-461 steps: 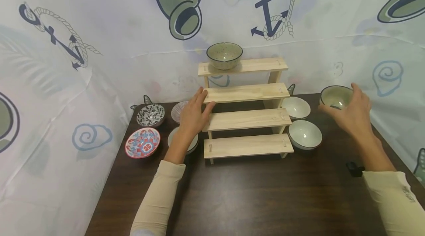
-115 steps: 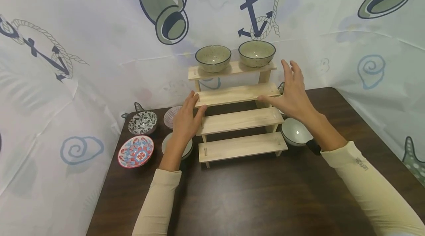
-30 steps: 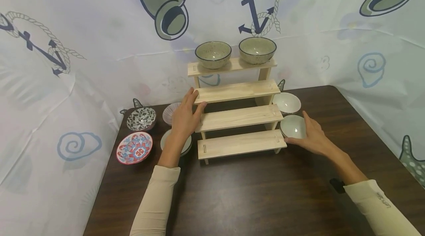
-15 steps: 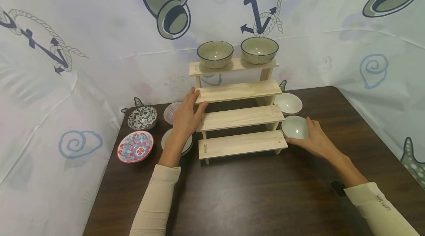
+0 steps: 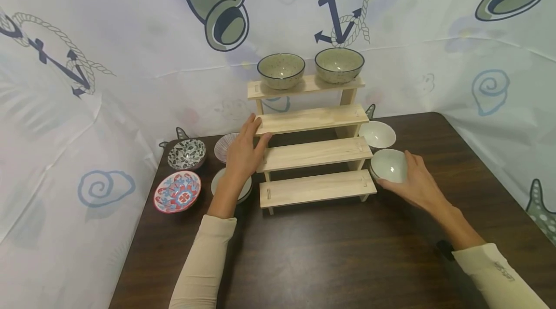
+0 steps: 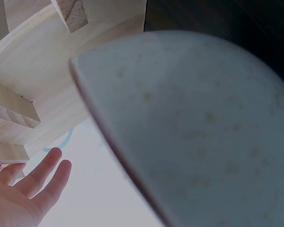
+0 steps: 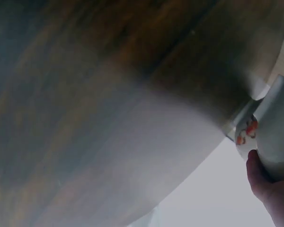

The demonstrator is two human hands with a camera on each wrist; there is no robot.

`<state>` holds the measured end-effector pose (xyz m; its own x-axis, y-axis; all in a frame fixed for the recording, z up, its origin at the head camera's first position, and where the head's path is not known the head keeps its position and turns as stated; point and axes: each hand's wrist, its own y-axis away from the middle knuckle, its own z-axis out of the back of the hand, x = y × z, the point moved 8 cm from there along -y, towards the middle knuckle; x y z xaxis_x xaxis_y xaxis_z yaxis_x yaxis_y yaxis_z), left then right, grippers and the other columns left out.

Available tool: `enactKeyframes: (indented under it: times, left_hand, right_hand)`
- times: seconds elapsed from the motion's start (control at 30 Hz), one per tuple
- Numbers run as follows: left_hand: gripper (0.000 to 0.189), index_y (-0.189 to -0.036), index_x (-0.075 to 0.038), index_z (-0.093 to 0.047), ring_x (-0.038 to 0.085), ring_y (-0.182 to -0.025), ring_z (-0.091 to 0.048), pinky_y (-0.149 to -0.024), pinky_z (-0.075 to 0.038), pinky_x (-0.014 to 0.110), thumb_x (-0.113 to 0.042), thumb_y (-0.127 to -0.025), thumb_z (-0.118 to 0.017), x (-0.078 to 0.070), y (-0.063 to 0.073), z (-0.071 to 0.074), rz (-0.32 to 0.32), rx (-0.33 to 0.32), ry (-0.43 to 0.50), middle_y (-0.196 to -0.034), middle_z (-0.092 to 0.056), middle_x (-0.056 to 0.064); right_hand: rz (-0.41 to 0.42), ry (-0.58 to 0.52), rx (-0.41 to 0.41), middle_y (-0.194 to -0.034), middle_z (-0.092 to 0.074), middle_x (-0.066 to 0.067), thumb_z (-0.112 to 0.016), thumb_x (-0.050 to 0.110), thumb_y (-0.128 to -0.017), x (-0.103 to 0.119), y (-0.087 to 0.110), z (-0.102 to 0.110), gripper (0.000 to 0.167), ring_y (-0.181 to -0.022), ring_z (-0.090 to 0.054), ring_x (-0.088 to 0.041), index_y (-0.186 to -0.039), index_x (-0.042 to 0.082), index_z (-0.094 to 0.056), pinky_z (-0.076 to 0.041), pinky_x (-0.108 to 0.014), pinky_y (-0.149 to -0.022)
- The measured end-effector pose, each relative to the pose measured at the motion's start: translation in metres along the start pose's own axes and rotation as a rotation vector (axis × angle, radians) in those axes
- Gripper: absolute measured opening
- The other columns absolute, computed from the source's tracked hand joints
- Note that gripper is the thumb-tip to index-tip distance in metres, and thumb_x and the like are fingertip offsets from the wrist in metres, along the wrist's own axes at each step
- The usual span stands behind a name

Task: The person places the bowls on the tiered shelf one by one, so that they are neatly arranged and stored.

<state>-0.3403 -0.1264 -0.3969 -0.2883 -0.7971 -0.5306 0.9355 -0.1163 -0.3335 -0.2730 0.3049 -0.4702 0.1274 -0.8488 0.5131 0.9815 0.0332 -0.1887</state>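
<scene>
Fingers [image 5: 412, 164] and thumb [image 5: 389, 185] of right hand [image 5: 422, 188], pale bowl [image 5: 388, 165] between.

Eight bowls [image 5: 388, 166], four wooden shelves [image 5: 317, 189], one table [image 5: 326, 260], two sleeves [image 5: 201, 263], one left hand [image 5: 244, 155], one right hand [image 5: 417, 184]

The dark wood-grain surface [image 5: 330, 251] carries patterned bowls [image 5: 177, 192] and a four-tier wooden stand [image 5: 317, 152], two speckled bowls [image 5: 281, 71] on its top shelf [image 5: 309, 85].

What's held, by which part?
Right hand grips the pale grey round ceramic bowl by its right side; unclear whether left hand holds tiered wooden stand.
</scene>
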Motion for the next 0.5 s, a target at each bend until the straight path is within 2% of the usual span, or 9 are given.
enactKeyframes:
  times: [0.5]
  left_hand:
    - [0.066,-0.161,-0.019,-0.038,0.038,-0.144,-0.049,-0.101,-0.050,0.062,-0.056,-0.107,-0.046,0.000,0.000,0.000,0.004,0.008,-0.008,-0.172,-0.026,0.000]
  right_hand:
    - [-0.040,-0.033,-0.102,-0.146,-0.038,-0.042,-0.080,0.050,-0.082,0.018,0.003,0.049,0.113,-0.111,-0.053,-0.056,-0.160,-0.007,-0.021,-0.049,-0.068,-0.083]
